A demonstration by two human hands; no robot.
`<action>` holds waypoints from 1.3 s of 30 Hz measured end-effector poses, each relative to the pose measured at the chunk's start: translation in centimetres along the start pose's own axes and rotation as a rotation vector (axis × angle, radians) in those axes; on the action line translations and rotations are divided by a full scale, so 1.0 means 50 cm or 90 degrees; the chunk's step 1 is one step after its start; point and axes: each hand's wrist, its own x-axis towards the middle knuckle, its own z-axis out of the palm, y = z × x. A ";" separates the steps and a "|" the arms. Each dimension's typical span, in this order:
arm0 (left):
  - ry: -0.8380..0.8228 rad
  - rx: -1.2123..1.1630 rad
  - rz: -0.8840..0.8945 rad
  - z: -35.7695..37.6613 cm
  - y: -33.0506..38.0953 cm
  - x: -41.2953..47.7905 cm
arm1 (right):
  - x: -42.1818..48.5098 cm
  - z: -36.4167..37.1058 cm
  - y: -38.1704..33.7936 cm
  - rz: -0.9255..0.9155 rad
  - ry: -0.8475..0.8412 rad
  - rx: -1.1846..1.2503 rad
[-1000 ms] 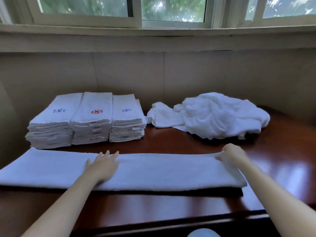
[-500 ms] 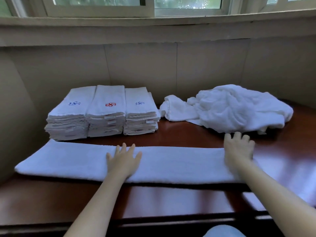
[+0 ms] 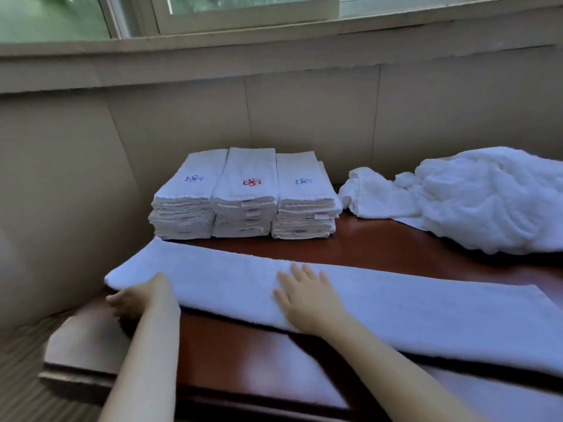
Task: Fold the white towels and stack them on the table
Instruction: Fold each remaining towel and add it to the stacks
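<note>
Towel point(image 3: 396, 306) flat on glossy red-brown table point(image 3: 243, 363); tiled wall point(image 3: 304, 117) behind.

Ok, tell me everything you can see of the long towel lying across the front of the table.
The long towel is white, terry-looking cloth, folded lengthwise into a narrow band. It lies flat and smooth along the front of the dark wooden table, from the table's left end to the picture's right edge. The right hand presses flat on its middle; the left hand is at its left end, grip unclear.
</note>
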 end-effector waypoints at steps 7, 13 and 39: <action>-0.194 -0.012 0.242 0.008 0.007 -0.047 | -0.001 -0.087 0.027 0.169 -0.020 0.741; -0.879 0.253 0.542 -0.031 0.043 -0.233 | -0.025 -0.142 0.124 0.276 -0.077 1.120; -0.667 0.598 0.518 0.104 -0.059 -0.387 | -0.324 -0.264 0.492 0.597 0.024 0.395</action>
